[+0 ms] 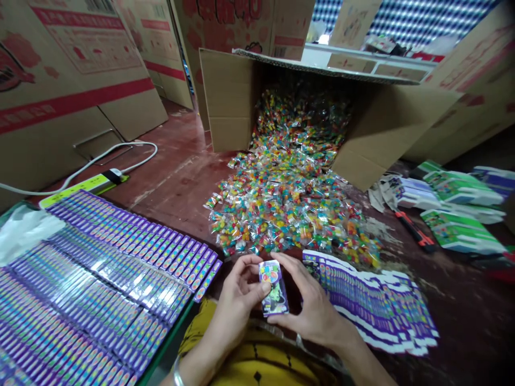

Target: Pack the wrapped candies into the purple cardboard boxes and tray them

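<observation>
A small purple candy box (274,295) with a bright printed front is held upright above my lap. My left hand (240,292) grips its left side, thumb across the front. The fingers of my right hand (308,303) curve around the top and bottom on the right side. Just beyond both hands spreads a heap of small clear packets of colourful candies (281,209), spilling from a tipped carton (231,102). To the right lie fanned-out flat purple boxes (370,303), overlapping in rows. Whether the held box is filled cannot be seen.
At left, a tray holds tight rows of purple boxes (116,279) with a white plastic bag (28,230) on its corner. Behind it is a green power strip (80,190) with a white cable. A red-and-black cutter (416,231) and green flat packs (458,230) lie right. Large cartons (80,69) stand around.
</observation>
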Demonstrator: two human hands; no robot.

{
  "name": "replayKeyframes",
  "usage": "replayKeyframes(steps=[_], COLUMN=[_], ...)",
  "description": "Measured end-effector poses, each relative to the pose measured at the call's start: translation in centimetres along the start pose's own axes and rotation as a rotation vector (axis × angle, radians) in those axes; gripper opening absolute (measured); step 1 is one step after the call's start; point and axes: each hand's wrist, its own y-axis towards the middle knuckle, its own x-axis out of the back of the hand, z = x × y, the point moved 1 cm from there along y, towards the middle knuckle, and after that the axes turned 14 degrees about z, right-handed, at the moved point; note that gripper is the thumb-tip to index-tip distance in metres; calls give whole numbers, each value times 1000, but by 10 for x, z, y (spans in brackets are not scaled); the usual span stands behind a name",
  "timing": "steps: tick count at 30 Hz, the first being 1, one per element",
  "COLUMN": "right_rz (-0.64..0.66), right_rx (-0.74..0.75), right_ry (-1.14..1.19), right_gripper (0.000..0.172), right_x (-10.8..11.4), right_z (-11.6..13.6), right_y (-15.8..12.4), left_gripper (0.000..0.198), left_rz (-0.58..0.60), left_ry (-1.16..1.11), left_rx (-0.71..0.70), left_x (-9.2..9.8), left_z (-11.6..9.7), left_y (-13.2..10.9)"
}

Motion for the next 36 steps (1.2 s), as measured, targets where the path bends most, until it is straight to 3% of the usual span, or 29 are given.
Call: replayKeyframes(steps=[4, 8, 12, 14, 16, 18, 20, 22, 26, 36], right_rz=[-53, 81, 109, 82, 63, 59, 65, 74, 71, 78], right_rx=[-7, -56, -41, -22, -11, -15, -29, -39, -45, -59], right_ry=[35, 200, 280, 185, 31, -112, -211, -280, -345, -350], right_gripper=[87, 101, 92, 89, 91, 99, 111, 120, 127, 126], right_x=[0, 1, -5, -13, -24, -39, -56, -71, -90, -95], right_z=[-2, -2, 8, 16, 24, 31, 36, 40, 42, 44], right_y=[2, 1, 11, 23, 37, 52, 65, 75, 87, 99], left_gripper=[43, 43, 36, 35, 34, 29, 22, 18, 2, 7], left_rz=[-20, -6, 1, -136, -378, -478, -389, -228, -12, -35], left_ry=[-18, -17, 272, 597, 925, 1159, 1305, 1381, 1477, 1678], left_rx=[19, 32, 52, 36, -40, -47, 33, 138, 324, 391], left_x=[-4, -4, 11, 26, 44, 60, 72, 78, 81, 90], left_z=[0, -1, -20, -40, -63, -83, -96, -102, -101, -89], left_y=[-1, -7, -22, -31, -41, -49, -56, -61, -67, -66])
